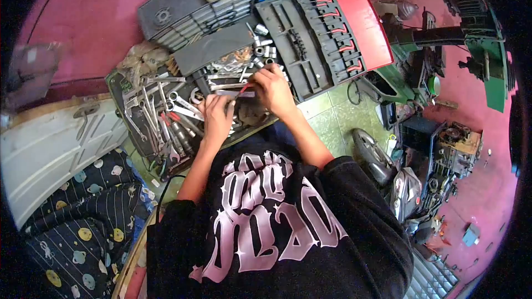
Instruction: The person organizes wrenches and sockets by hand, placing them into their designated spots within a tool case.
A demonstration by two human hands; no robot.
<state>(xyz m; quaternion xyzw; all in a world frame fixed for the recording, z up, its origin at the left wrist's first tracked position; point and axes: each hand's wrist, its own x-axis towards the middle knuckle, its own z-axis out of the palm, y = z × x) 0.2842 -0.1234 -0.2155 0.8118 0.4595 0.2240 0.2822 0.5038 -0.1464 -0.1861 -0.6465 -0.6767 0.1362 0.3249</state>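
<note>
Both hands meet over a tray heaped with metal tools. My right hand pinches a thin tool with a red grip; its exact kind is too small to make out. The fingers of my left hand close on its darker end. Combination wrenches and a ring-ended wrench lie to the left of my left hand. Sockets sit in a group beyond my right hand. A brown rag-like lump is just below the hands.
An open black case with several red-handled tools in its rack stands at the right. A dark organizer box is at the back left. Farther right are a green machine and a wheel on the tiled floor.
</note>
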